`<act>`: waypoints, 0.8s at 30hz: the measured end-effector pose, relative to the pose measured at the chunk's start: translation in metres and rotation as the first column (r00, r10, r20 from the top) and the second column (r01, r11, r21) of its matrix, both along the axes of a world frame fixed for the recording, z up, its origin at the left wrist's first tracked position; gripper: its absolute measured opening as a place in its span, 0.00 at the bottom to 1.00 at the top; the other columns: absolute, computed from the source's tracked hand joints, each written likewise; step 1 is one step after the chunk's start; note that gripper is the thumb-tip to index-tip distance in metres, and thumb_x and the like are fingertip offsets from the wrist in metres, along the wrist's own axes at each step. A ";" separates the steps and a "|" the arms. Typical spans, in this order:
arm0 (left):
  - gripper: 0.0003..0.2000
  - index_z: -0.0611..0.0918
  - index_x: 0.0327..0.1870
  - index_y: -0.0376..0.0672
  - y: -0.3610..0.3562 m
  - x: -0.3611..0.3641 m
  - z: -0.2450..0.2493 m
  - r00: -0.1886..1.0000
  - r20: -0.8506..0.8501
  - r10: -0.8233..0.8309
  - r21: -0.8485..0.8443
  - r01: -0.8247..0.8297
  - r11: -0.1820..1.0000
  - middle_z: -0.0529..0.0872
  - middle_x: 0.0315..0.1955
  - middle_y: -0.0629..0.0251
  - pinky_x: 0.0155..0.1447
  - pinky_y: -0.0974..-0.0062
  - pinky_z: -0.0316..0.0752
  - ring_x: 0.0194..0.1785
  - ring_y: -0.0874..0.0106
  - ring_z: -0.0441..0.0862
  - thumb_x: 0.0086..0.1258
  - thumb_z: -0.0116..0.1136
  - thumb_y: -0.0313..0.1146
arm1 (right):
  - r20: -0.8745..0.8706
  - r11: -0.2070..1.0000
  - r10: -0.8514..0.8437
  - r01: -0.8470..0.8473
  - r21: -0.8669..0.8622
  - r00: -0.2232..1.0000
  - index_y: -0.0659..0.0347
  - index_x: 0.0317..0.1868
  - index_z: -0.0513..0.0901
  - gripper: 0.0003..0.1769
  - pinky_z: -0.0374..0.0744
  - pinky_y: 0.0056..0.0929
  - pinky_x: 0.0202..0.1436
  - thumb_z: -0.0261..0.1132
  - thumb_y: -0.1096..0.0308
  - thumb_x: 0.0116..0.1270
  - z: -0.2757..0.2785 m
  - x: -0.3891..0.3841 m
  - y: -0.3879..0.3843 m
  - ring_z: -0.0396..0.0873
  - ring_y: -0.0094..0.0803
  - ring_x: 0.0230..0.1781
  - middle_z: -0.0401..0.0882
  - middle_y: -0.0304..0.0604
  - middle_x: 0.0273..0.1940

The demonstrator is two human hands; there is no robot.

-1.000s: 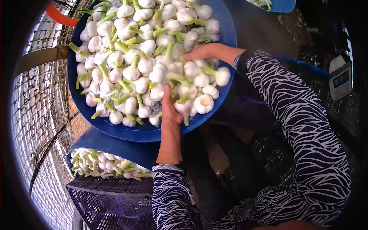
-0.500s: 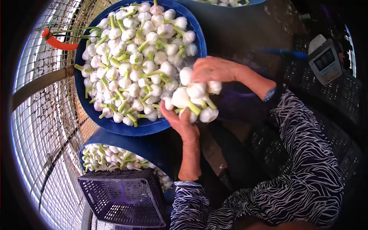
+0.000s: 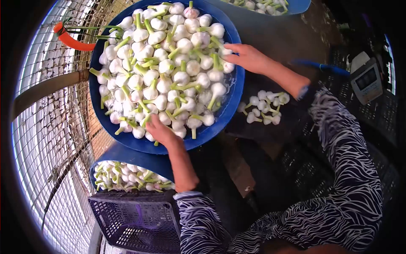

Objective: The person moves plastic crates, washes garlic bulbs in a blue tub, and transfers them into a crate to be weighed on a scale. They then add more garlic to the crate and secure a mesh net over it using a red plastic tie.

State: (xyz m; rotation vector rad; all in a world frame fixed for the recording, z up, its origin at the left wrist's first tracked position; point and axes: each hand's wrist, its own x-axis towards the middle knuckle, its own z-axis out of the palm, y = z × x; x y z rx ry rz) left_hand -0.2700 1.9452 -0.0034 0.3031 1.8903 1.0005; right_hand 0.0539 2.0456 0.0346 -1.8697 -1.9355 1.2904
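Your left hand [image 3: 163,130] and right hand [image 3: 250,60] flank garlic bulbs [image 3: 151,77] heaped in the blue tub [image 3: 204,142], apparently bracketing the heap; finger ends blend into bulbs, so can't tell if either pinches anything; smaller pile [image 3: 262,104] sits beside the tub, its dark support unclear; second tub [image 3: 297,6] cut off.

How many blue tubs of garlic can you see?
3: the big tub near the top, the lower tub just below it, and the cut-off tub at the top edge, towards the right. More may be hidden in the dark.
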 end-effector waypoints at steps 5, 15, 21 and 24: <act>0.36 0.66 0.62 0.42 0.043 0.010 -0.037 0.890 0.453 -0.052 -0.195 0.157 0.968 0.73 0.55 0.57 0.56 0.58 0.71 0.56 0.61 0.72 0.61 0.49 0.62 | 0.065 0.878 0.084 -0.043 -0.477 0.994 0.66 0.58 0.71 0.48 0.66 0.36 0.60 0.58 0.30 0.50 -0.103 -0.074 0.063 0.69 0.43 0.59 0.69 0.55 0.58; 0.28 0.71 0.57 0.43 0.025 0.028 -0.040 0.781 0.614 -0.113 -0.015 0.155 0.988 0.76 0.50 0.61 0.56 0.64 0.70 0.53 0.64 0.74 0.59 0.57 0.49 | -0.111 0.725 0.199 -0.222 -0.652 0.974 0.62 0.57 0.73 0.43 0.67 0.32 0.60 0.60 0.37 0.50 -0.102 -0.127 0.022 0.71 0.40 0.56 0.71 0.52 0.57; 0.27 0.69 0.59 0.42 0.002 0.083 0.028 0.855 0.511 -0.091 0.200 -0.015 0.980 0.73 0.54 0.62 0.60 0.66 0.66 0.56 0.67 0.71 0.58 0.57 0.41 | -0.091 0.906 0.161 -0.184 -0.381 0.983 0.55 0.54 0.77 0.32 0.68 0.32 0.57 0.59 0.43 0.55 -0.044 -0.103 0.014 0.73 0.40 0.55 0.74 0.49 0.55; 0.26 0.70 0.58 0.44 -0.019 0.128 0.067 0.920 0.379 -0.099 0.159 0.040 0.987 0.66 0.57 0.60 0.58 0.67 0.66 0.59 0.63 0.65 0.56 0.57 0.39 | -0.174 0.865 0.171 -0.233 -0.444 0.970 0.56 0.54 0.77 0.31 0.68 0.32 0.57 0.60 0.45 0.55 -0.016 -0.081 0.000 0.75 0.40 0.52 0.77 0.50 0.52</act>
